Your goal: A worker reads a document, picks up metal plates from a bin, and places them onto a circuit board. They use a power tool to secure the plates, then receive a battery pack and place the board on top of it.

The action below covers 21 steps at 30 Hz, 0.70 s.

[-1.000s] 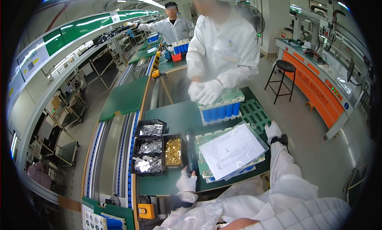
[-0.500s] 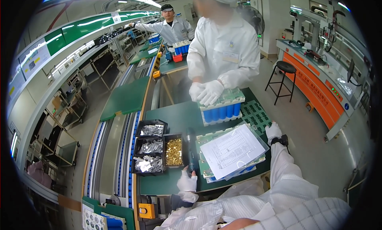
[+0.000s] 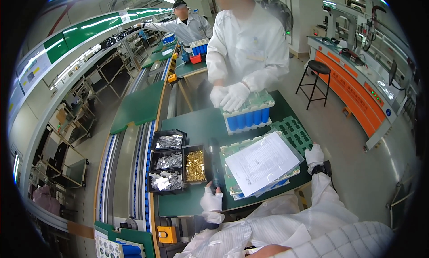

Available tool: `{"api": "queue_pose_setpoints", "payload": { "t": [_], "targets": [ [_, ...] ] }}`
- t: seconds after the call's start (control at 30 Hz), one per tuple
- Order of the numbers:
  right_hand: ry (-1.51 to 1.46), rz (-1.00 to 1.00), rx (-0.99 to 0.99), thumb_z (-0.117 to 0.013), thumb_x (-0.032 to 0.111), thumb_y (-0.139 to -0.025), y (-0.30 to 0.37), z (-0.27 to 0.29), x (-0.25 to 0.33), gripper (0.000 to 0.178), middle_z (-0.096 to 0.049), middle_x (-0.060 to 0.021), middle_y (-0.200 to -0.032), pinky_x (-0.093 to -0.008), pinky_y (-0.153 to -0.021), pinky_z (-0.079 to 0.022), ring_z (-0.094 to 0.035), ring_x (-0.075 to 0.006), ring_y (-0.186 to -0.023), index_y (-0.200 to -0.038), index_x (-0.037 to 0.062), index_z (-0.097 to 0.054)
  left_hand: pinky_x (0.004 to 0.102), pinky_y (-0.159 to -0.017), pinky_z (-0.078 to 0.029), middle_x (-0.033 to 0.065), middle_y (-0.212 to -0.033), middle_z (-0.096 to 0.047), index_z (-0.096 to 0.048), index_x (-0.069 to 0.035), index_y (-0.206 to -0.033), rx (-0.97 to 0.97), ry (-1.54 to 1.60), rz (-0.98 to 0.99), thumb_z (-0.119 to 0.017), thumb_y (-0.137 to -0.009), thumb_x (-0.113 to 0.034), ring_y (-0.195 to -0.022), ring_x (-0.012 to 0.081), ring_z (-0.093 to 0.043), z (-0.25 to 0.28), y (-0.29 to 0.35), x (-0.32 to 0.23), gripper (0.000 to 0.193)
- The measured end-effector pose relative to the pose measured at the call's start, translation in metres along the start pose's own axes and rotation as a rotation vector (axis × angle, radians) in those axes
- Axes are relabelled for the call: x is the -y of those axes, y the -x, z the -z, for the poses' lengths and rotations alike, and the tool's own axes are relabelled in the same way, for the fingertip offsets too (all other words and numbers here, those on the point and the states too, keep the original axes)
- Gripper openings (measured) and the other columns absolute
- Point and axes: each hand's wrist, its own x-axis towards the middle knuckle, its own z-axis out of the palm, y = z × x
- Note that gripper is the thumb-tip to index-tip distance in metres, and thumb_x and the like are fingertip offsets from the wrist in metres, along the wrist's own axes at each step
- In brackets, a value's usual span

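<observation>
My left hand (image 3: 211, 200), in a white glove with bare fingertips, rests at the near table edge. Its thumb and a finger are apart, and it holds nothing. Just beyond those fingertips lies a dark, tube-shaped tool (image 3: 215, 166). My right hand (image 3: 314, 155), also gloved, lies at the table's right edge beside a green slotted tray (image 3: 289, 132), fingers loosely extended. Between my hands, a printed sheet (image 3: 263, 163) in a clear sleeve covers most of a pale green battery module (image 3: 229, 175). A co-worker's gloved hands press on another module (image 3: 249, 119) with blue cells.
Black bins (image 3: 168, 140) of metal strips and a bin of brass-coloured parts (image 3: 195, 165) stand left on the green table (image 3: 192, 124). Left of it runs a conveyor (image 3: 127, 164). A yellow switch box (image 3: 166, 234) sits near the front edge. A stool (image 3: 320, 68) stands beyond to the right.
The whole view has shifted slightly. My right hand has moved a little towards me along the table's right edge. My left hand stays by the tube-shaped tool; the co-worker's hands remain on the module.
</observation>
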Motion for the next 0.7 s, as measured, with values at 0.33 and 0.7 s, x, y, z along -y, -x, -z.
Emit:
{"api": "queue_pose_setpoints", "payload": {
  "t": [0.33, 0.7],
  "targets": [
    [0.045, 0.079, -0.088, -0.060, 0.022, -0.076, 0.054, 0.016, -0.044, 0.050, -0.057, -0.0153, -0.118, -0.0429, -0.091, -0.044, -0.056, -0.0326, -0.106, -0.122, 0.0043, -0.053, 0.0389, -0.061, -0.051, 0.0061, -0.073, -0.067, -0.059, -0.018, -0.116, 0.022, -0.020, 0.008, -0.068, -0.078, -0.026, -0.064, 0.0260, -0.065, 0.001, 0.000, 0.000, 0.039],
    [0.033, 0.108, -0.182, -0.061, 0.019, -0.077, 0.073, -0.006, -0.085, 0.054, -0.053, -0.0174, -0.125, -0.0454, -0.095, -0.041, -0.051, -0.0352, -0.112, -0.128, 0.0068, -0.047, 0.0360, -0.058, -0.050, 0.0030, -0.071, -0.066, -0.059, -0.018, -0.116, 0.028, 0.003, 0.025, -0.070, -0.077, -0.024, -0.061, 0.0213, -0.064, 0.005, -0.001, -0.007, 0.041]
  ]
}}
